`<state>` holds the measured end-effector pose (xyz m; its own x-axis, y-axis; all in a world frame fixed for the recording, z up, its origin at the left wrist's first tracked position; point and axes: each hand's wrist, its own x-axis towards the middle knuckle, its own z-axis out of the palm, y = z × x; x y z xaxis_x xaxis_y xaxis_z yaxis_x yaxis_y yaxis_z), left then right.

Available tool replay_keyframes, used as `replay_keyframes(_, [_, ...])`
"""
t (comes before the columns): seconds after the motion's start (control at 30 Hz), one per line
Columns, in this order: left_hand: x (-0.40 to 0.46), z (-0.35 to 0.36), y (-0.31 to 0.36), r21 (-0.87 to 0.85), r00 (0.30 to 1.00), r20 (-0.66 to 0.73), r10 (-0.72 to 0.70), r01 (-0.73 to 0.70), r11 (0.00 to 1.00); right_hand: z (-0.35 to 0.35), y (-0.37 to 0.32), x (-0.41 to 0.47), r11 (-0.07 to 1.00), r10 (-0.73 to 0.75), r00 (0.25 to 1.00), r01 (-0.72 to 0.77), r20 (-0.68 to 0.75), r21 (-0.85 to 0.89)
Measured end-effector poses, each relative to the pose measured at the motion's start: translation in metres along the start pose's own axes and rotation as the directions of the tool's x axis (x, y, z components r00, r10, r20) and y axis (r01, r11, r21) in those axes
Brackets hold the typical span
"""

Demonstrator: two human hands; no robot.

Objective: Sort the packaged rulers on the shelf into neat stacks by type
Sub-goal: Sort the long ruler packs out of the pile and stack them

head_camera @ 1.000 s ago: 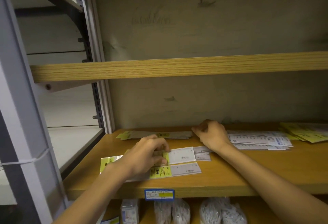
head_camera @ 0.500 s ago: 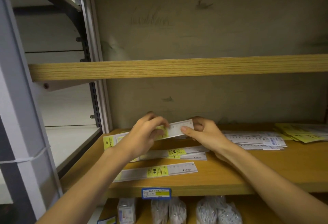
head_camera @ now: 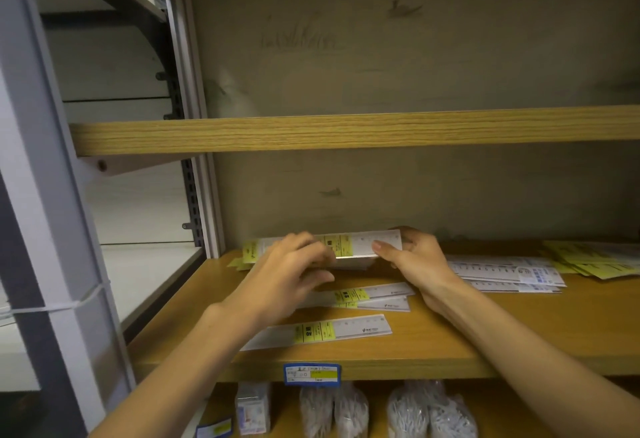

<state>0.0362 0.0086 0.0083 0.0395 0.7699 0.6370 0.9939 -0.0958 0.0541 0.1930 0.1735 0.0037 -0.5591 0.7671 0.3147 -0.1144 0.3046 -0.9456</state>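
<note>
A packaged ruler with a yellow label is held lengthwise between both hands at the back of the wooden shelf, tilted up on its long edge. The left hand is curled round the ruler's left half, and the right hand pinches its right end, thumb in front and fingers behind. Directly beneath the held ruler a low stack of the same packages can be made out (its count cannot be told). Nearer than the grip, two overlapping yellow-labelled rulers lie flat, partly hidden by the left hand, and nearer still a single ruler lies alone close to the shelf's front edge. To the right of the right hand, a stack of white rulers with blue print is seen, and beyond it a loose heap of yellow packages. Below the grip, a blue-framed price tag is fixed to the shelf edge, and bagged goods sit on the level underneath.
</note>
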Motion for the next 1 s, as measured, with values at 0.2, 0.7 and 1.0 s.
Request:
replay_keyframes(0.2, [-0.011,0.000,0.004,-0.031,0.932,0.342,-0.120,0.139,0.990,0.003,0.002,0.002,0.998,0.066,0.996,-0.066,-0.063,0.000])
replay_keyframes(0.7, [-0.015,0.004,0.006,0.016,0.785,0.593,-0.182,0.214,0.977,0.012,0.001,0.000,0.997,0.070,0.996,-0.072,-0.057,-0.028])
replay_keyframes(1.0, [-0.012,0.005,0.005,-0.114,0.789,0.590,-0.169,0.289,0.951,0.011,0.007,0.007,0.997,0.050,0.994,-0.056,-0.093,-0.057])
